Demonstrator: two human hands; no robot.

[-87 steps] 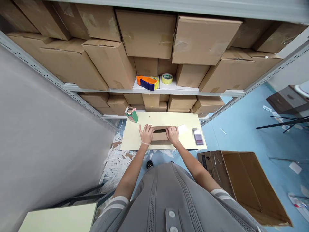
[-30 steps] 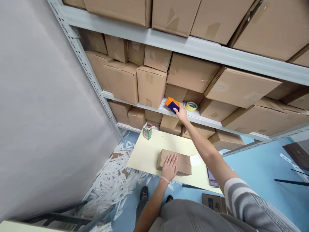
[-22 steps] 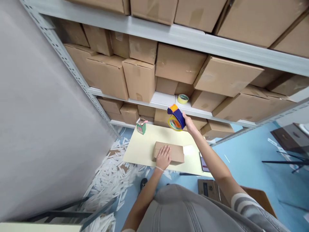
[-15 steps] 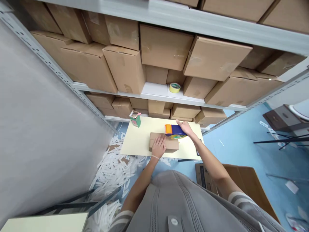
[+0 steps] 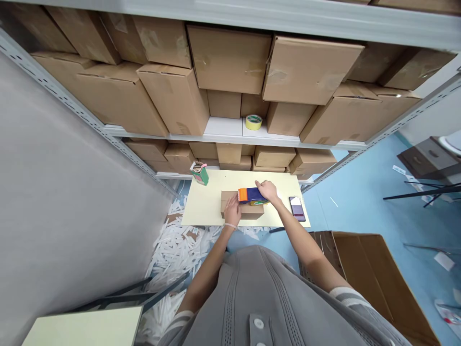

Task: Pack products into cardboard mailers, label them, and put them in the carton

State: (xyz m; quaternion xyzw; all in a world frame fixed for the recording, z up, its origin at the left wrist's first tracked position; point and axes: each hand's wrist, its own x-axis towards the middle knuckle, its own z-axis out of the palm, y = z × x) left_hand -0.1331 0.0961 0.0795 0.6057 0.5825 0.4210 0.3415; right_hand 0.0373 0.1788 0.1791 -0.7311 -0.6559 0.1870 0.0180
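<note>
A small closed cardboard box (image 5: 252, 211) lies on the pale yellow table (image 5: 205, 206) in front of me. My left hand (image 5: 232, 211) rests flat on the box's left part, fingers spread. My right hand (image 5: 268, 191) grips a blue and orange tape dispenser (image 5: 250, 195) with a yellow roll and holds it down on the top of the box, right beside my left hand.
A phone (image 5: 297, 208) lies at the table's right end and a small green carton (image 5: 200, 173) at its back left. A yellow tape roll (image 5: 254, 122) sits on the shelf among stacked cartons. A large open carton (image 5: 374, 278) stands on the blue floor to my right; white paper strips (image 5: 173, 245) litter the left.
My right hand reached up to the shelf, took the tape dispenser and brought it down onto the box. My left hand stayed on the box throughout.
</note>
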